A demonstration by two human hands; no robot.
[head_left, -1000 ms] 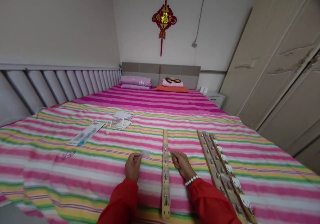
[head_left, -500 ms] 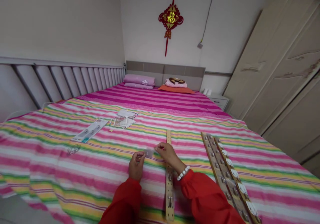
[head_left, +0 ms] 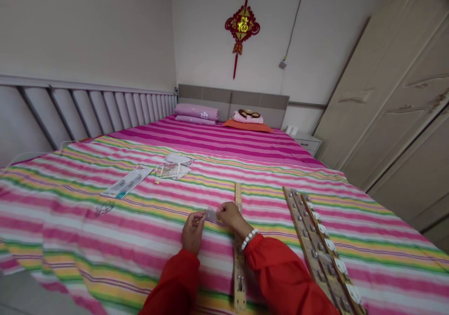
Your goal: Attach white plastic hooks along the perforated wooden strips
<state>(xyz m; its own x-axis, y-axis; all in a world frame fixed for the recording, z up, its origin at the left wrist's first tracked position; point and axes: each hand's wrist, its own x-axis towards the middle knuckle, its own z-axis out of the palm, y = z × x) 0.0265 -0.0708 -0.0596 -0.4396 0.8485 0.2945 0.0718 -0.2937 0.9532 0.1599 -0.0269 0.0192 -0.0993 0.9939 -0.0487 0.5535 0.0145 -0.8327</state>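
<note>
Between my two hands is a small translucent plastic piece (head_left: 211,214), whose exact kind I cannot make out. My left hand (head_left: 192,233) pinches its left edge between thumb and fingers. At its right edge, the fingertips of my right hand (head_left: 232,216) are closed on it. Under my right hand and wrist runs a narrow wooden strip (head_left: 240,270) with small holes and metal fittings, lying lengthwise on the striped sheet (head_left: 133,254). My right forearm and hand hide part of that strip.
Right of my arm lie wooden strips (head_left: 304,230) carrying metal clips and white oval pieces. On the left are a long flat package (head_left: 128,182), several clear and white packets (head_left: 173,167) and a small tangle of thin loops (head_left: 105,207). Pillows (head_left: 196,112) lie by the headboard.
My right hand has moved slightly left and now meets the right edge of the plastic piece, from which it was apart. My left hand keeps its pinch. The view has shifted a little.
</note>
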